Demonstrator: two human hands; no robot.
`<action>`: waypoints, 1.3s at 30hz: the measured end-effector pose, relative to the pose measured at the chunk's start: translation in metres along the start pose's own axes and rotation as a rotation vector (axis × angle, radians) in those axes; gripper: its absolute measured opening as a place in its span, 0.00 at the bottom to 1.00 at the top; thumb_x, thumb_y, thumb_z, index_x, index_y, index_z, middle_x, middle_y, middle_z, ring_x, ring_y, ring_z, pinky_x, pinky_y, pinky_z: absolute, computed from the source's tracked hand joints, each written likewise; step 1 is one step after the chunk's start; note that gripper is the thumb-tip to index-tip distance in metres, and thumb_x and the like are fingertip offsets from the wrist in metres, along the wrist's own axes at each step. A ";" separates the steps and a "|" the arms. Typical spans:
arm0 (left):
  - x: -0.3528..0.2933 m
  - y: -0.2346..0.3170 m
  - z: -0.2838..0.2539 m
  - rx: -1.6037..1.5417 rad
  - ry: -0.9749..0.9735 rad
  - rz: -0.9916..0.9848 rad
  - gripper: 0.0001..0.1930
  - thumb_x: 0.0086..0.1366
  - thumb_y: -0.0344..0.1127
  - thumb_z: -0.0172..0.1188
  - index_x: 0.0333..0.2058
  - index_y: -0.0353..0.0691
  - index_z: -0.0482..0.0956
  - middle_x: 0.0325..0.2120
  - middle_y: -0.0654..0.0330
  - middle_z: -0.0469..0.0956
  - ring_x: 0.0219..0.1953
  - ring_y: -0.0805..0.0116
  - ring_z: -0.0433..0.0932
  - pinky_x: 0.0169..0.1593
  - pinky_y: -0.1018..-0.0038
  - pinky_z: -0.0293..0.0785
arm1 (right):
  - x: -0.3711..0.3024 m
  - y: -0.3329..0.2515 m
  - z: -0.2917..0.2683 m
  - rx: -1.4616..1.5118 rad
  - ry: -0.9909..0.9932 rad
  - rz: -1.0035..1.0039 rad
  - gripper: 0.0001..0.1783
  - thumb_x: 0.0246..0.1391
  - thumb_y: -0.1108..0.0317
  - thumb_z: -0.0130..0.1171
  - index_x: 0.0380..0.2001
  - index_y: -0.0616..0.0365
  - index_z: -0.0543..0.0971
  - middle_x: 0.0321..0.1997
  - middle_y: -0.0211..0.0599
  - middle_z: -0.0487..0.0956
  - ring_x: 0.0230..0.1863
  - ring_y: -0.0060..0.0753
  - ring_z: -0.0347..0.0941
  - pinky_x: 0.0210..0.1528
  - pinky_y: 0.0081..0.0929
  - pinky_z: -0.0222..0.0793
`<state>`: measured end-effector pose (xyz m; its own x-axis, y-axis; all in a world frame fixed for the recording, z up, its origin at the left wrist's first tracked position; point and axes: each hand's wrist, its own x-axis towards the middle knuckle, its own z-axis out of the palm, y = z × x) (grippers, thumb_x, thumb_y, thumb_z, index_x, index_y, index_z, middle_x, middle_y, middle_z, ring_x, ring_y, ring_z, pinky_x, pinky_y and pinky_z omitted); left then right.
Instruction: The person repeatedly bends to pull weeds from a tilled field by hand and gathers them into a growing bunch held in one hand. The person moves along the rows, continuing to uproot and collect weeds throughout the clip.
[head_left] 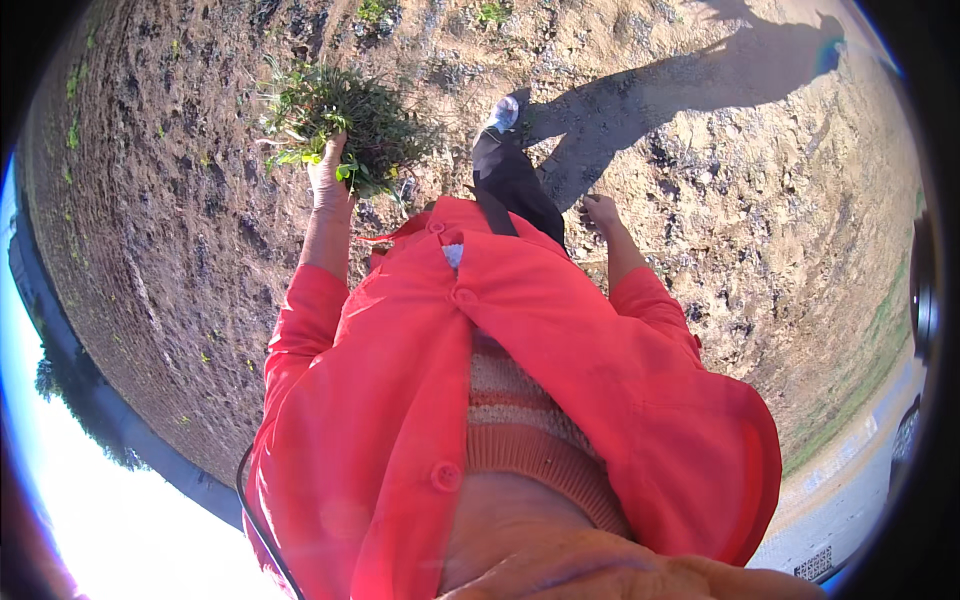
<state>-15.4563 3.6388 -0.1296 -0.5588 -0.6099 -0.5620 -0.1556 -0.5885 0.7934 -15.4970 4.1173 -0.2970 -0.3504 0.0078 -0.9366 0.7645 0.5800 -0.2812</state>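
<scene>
A thick bunch of green weeds [365, 125], leafy with thin stems, is gripped in my left hand [328, 182]. The hand is out at the left, above bare soil, with the thumb lying over the stems. Most of its fingers are hidden under the leaves. On the other side, my right hand [601, 212] hangs beside my leg with its fingers curled in. Whatever it may hold is hidden inside the fingers. Both arms are in red sleeves.
Rough brown soil [720, 220] with clods and small green plants [373, 10] surrounds me. One foot [503, 114] is forward, beside my long shadow [680, 95]. A grass strip [835, 415], a pale road [840, 490] and part of a vehicle [922, 290] border the right.
</scene>
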 end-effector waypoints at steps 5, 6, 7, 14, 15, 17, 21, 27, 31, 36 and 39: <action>0.078 -0.009 0.041 0.023 -0.070 -0.164 0.16 0.50 0.32 0.62 0.39 0.39 0.71 0.32 0.63 0.74 0.34 0.71 0.73 0.38 0.73 0.71 | 0.062 -0.129 0.006 -0.122 0.035 -0.249 0.17 0.47 0.59 0.49 0.35 0.59 0.77 0.24 0.37 0.77 0.22 0.24 0.73 0.26 0.24 0.68; 0.092 -0.018 0.034 -0.001 -0.045 -0.260 0.16 0.50 0.31 0.62 0.38 0.39 0.71 0.32 0.63 0.74 0.34 0.71 0.73 0.37 0.73 0.71 | 0.079 -0.144 0.011 -0.135 0.092 -0.371 0.17 0.46 0.61 0.50 0.34 0.60 0.77 0.26 0.40 0.77 0.24 0.27 0.74 0.31 0.25 0.68; 0.107 -0.032 0.024 -0.027 -0.016 -0.330 0.16 0.49 0.31 0.63 0.39 0.39 0.71 0.33 0.64 0.74 0.34 0.71 0.73 0.37 0.73 0.71 | 0.074 -0.182 0.014 -0.129 0.071 -0.268 0.17 0.46 0.60 0.50 0.35 0.60 0.77 0.30 0.43 0.78 0.32 0.34 0.75 0.36 0.27 0.67; 0.189 -0.091 0.021 0.275 0.099 -0.666 0.19 0.47 0.29 0.64 0.39 0.42 0.67 0.31 0.63 0.73 0.30 0.69 0.73 0.27 0.70 0.72 | 0.199 -0.256 0.056 -0.498 0.258 -0.310 0.17 0.48 0.57 0.51 0.38 0.55 0.76 0.31 0.43 0.77 0.34 0.39 0.74 0.36 0.28 0.67; 0.198 -0.099 0.032 0.385 0.102 -0.677 0.12 0.53 0.39 0.60 0.35 0.44 0.74 0.27 0.67 0.76 0.24 0.75 0.75 0.24 0.77 0.72 | 0.219 -0.265 0.064 -0.484 0.247 -0.285 0.17 0.48 0.57 0.50 0.38 0.54 0.76 0.32 0.45 0.77 0.35 0.42 0.74 0.38 0.30 0.67; 0.219 -0.106 0.059 0.423 0.132 -0.617 0.14 0.50 0.34 0.62 0.36 0.42 0.73 0.29 0.64 0.76 0.27 0.71 0.76 0.29 0.74 0.75 | 0.262 -0.278 0.081 -0.489 0.195 -0.340 0.18 0.49 0.55 0.49 0.41 0.50 0.75 0.36 0.43 0.77 0.40 0.45 0.72 0.42 0.35 0.65; 0.286 -0.152 0.036 0.568 0.013 -0.681 0.20 0.47 0.31 0.64 0.40 0.39 0.70 0.34 0.63 0.74 0.35 0.71 0.73 0.39 0.72 0.70 | 0.353 -0.291 0.136 -0.534 0.293 -0.276 0.21 0.47 0.53 0.49 0.46 0.44 0.70 0.45 0.43 0.72 0.45 0.44 0.69 0.45 0.38 0.65; 0.364 -0.209 -0.020 0.610 -0.184 -0.736 0.19 0.49 0.26 0.62 0.41 0.34 0.69 0.37 0.61 0.73 0.38 0.72 0.72 0.46 0.76 0.66 | 0.485 -0.309 0.210 -0.699 0.418 -0.296 0.28 0.46 0.53 0.53 0.52 0.41 0.63 0.50 0.41 0.66 0.46 0.48 0.67 0.45 0.42 0.66; 0.375 -0.236 -0.024 0.567 -0.104 -0.783 0.20 0.48 0.24 0.61 0.42 0.35 0.69 0.38 0.61 0.73 0.39 0.72 0.72 0.45 0.75 0.67 | 0.545 -0.311 0.236 -0.882 0.583 -0.443 0.20 0.44 0.57 0.56 0.42 0.43 0.68 0.43 0.39 0.68 0.40 0.45 0.69 0.39 0.40 0.68; 0.379 -0.231 -0.007 0.532 -0.202 -0.912 0.20 0.48 0.23 0.60 0.42 0.36 0.69 0.37 0.63 0.73 0.38 0.73 0.71 0.46 0.74 0.66 | 0.569 -0.304 0.235 -0.876 0.467 -0.532 0.14 0.43 0.55 0.56 0.34 0.45 0.71 0.40 0.38 0.69 0.38 0.46 0.69 0.36 0.38 0.68; 0.383 -0.228 0.003 0.570 -0.189 -0.973 0.19 0.48 0.23 0.60 0.41 0.36 0.69 0.37 0.62 0.73 0.39 0.72 0.72 0.47 0.74 0.66 | 0.547 -0.293 0.236 -0.646 0.291 -0.391 0.12 0.44 0.55 0.55 0.32 0.46 0.73 0.37 0.39 0.70 0.38 0.47 0.68 0.35 0.38 0.67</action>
<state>-15.6375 3.5412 -0.5249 -0.1050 0.0905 -0.9903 -0.9093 -0.4121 0.0588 -15.7845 3.7593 -0.7765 -0.7226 -0.1331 -0.6783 0.1253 0.9398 -0.3179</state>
